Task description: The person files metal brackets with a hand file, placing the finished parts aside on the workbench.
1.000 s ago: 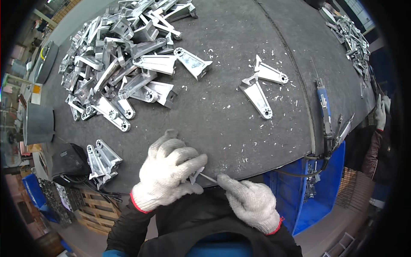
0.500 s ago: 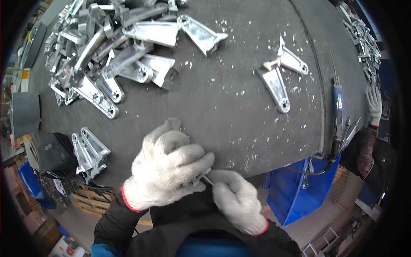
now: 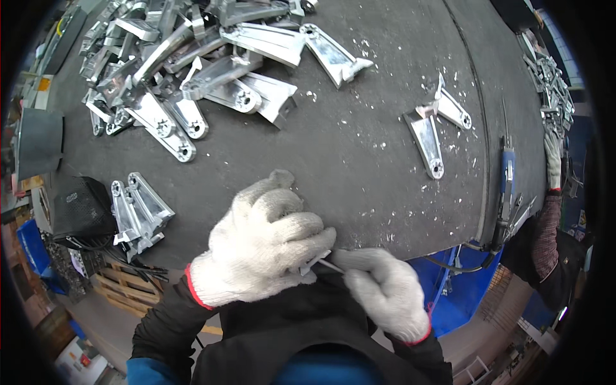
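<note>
My left hand (image 3: pixel 263 247), in a white knit glove with a red cuff, is closed around a silvery metal part (image 3: pixel 313 262) near the front of the bench. Most of that part is hidden by the fingers; only an edge shows. My right hand (image 3: pixel 388 295), gloved alike, grips a tool with a thin metal shaft (image 3: pixel 332 265). Its handle is hidden in the fist, and the shaft's tip meets or lies right beside the metal part. Ahead and to the right, two cast metal brackets (image 3: pixel 427 141) lie on the dark bench top.
A heap of metal brackets (image 3: pixel 218 83) covers the far left, and a few brackets (image 3: pixel 138 215) lie beside a black mesh pouch (image 3: pixel 83 208). A blue pen-shaped tool (image 3: pixel 507 170) rests at right. Beyond it, a co-worker's gloved hand (image 3: pixel 553 160) is near another bracket pile (image 3: pixel 553 90). Metal chips dot the bench (image 3: pixel 359 186).
The view has shifted, so the bench and brackets sit differently in it. Both hands keep their grips, the shaft still at the metal part. The co-worker's hand has moved slightly.
</note>
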A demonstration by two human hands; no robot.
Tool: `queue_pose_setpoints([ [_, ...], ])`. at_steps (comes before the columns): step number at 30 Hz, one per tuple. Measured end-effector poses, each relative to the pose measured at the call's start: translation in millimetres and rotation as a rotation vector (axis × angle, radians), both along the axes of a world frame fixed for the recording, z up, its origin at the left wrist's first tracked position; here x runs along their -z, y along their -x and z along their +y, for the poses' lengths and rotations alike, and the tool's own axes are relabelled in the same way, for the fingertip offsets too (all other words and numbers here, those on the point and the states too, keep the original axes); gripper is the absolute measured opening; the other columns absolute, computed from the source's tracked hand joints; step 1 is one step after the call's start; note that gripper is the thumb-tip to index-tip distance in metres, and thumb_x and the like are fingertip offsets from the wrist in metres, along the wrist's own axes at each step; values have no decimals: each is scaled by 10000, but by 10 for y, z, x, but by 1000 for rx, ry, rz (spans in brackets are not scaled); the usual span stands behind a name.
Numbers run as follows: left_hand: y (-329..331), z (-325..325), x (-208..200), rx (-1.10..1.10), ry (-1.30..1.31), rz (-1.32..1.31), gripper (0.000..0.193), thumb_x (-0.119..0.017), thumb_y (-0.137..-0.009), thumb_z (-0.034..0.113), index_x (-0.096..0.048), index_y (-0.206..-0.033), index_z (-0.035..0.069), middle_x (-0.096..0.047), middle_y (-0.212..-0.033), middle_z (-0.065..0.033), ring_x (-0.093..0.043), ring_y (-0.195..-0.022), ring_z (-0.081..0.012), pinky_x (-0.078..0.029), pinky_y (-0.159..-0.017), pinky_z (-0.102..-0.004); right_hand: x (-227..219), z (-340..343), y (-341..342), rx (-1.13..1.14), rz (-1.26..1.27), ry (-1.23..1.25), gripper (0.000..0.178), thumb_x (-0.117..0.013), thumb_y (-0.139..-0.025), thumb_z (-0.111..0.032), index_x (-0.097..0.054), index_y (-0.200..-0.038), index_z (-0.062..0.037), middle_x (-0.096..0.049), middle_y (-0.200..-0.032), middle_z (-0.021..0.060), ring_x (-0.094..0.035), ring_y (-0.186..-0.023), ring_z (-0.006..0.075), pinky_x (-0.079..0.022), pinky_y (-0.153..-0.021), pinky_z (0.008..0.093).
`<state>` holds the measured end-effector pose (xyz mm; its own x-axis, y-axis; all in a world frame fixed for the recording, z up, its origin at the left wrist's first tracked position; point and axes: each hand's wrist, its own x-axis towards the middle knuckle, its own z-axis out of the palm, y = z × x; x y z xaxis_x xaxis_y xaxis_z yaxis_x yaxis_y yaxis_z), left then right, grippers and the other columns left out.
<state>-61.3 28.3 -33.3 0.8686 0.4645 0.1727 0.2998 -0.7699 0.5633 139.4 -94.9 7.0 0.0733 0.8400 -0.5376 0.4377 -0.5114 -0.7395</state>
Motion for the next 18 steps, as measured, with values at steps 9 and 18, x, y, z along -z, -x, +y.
queue_pose_setpoints([
  [9,-13,-83,45,-57,-38,24,781,-938,-418,442,-806,-1172,286,-659,-1145,86,-614,-1182,-238,-476,-1177,-537,338,-532,343,770,939,278,384,-549,-1082,-57,-527,-1456,27,-611,-762,38,-542,-609,82,-492,-567,264],
  [18,50,-101,-5,-83,-76,-5,876,-908,-511,556,-746,-1292,195,-657,-1203,7,-607,-1240,-297,-468,-1171,-540,272,-393,289,1,-366,-442,364,-766,-979,-74,-686,-1333,-41,-805,-1051,139,-798,-830,265,-634,-725,364],
])
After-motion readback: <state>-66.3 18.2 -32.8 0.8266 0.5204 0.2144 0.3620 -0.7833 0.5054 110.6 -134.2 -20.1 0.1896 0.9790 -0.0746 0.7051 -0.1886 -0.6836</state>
